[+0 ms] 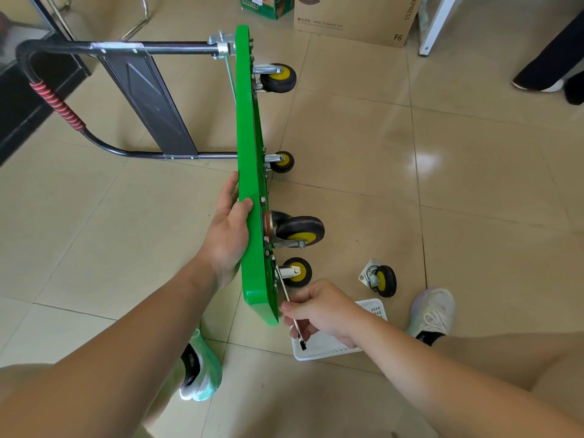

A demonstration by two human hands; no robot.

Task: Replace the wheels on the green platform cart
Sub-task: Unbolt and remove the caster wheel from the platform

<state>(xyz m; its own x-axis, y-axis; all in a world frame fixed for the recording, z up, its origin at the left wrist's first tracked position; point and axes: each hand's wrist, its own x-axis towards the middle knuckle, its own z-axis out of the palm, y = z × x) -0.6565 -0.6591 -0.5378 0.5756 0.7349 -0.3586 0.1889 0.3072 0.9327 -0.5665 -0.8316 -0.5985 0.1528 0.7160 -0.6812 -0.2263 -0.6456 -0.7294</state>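
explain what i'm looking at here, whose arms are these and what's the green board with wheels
There is no machine here. A person works with bare hands, and the single picture comes from a camera worn on their head, looking down. The green metal platform cart stands on its edge on the beige tiled floor. Its black tube handle points left, and its four mounted black-and-yellow wheels stick out to the right. The left hand holds the deck's edge steady. The right hand pinches a thin metal tool, probably a wrench, whose tip reaches the mount of the nearest wheel. A loose black-and-yellow caster lies on the floor near a white plastic basket.
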